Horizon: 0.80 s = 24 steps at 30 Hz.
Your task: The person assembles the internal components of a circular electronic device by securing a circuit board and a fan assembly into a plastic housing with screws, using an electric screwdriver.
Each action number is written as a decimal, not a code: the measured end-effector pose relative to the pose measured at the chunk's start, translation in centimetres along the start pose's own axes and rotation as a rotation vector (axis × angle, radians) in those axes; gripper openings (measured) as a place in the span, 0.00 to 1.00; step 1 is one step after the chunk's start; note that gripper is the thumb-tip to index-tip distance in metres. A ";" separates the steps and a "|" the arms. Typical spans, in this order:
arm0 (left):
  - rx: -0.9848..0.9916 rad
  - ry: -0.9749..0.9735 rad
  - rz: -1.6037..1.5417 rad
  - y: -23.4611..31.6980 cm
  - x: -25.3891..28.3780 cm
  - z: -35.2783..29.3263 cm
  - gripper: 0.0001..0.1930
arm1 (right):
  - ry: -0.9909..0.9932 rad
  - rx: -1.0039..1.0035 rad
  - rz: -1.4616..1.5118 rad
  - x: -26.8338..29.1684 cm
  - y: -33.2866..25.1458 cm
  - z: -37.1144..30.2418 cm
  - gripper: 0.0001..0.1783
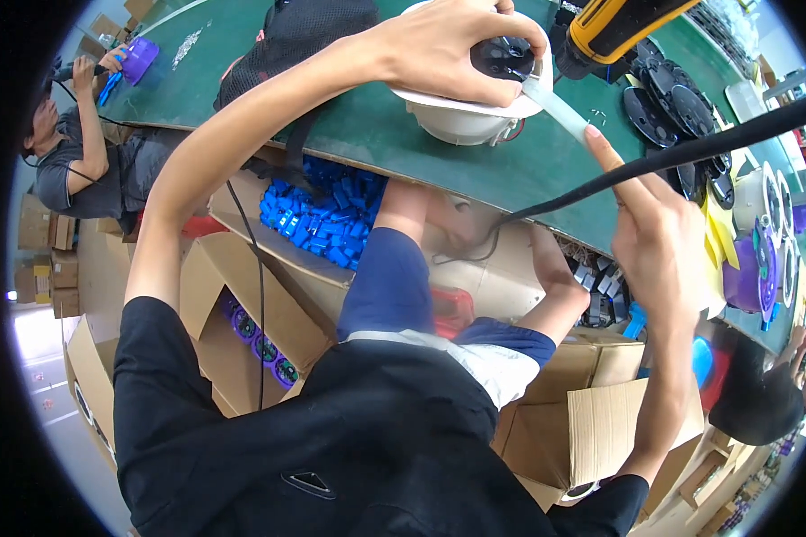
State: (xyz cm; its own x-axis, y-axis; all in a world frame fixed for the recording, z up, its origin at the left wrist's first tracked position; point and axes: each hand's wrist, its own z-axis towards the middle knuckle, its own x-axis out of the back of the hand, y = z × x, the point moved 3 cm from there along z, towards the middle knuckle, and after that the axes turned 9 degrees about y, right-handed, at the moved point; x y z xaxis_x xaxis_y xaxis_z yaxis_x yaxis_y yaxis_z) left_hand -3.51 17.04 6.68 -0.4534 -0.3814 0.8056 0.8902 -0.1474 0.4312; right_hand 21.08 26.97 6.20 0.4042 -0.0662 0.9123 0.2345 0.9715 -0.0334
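Observation:
A white bowl-shaped housing point(466, 123) sits near the front edge of the green bench, with a glossy black round part point(503, 59) inside its upper opening. My left hand point(452, 49) reaches over the housing, its thumb and fingers curved around the black part. A pale translucent strip point(560, 112) runs from beside my left thumb tip to the index fingertip of my right hand point(658, 228). That index finger is stretched along the strip's end, while the other fingers are curled and partly hidden. A short red wire shows at the housing's right side.
A yellow-and-black power screwdriver point(613, 31) hangs above the bench, and a thick black cable point(681, 157) crosses at right. Black discs point(663, 103) are piled on the bench point(546, 170). Blue pieces point(322, 215) fill a box below. A co-worker point(90, 170) handles a purple housing at left.

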 end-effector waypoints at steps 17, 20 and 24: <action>0.022 -0.057 0.025 1.1 0.5 0.3 0.26 | 0.019 0.014 0.150 0.5 1.3 0.8 0.34; 0.005 -0.063 0.018 1.1 0.0 0.5 0.25 | 0.014 0.049 0.087 0.9 0.9 0.9 0.33; 0.008 -0.070 0.025 1.2 0.2 0.4 0.24 | 0.035 0.096 -0.024 0.4 0.8 0.8 0.36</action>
State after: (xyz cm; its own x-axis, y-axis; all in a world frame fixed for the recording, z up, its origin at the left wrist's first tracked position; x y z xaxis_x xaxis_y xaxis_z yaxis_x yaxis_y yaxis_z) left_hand -2.55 17.15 7.46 -0.4329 -0.3200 0.8427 0.9012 -0.1312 0.4131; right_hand 20.72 27.93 6.84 0.4303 -0.0955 0.8976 0.1589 0.9869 0.0288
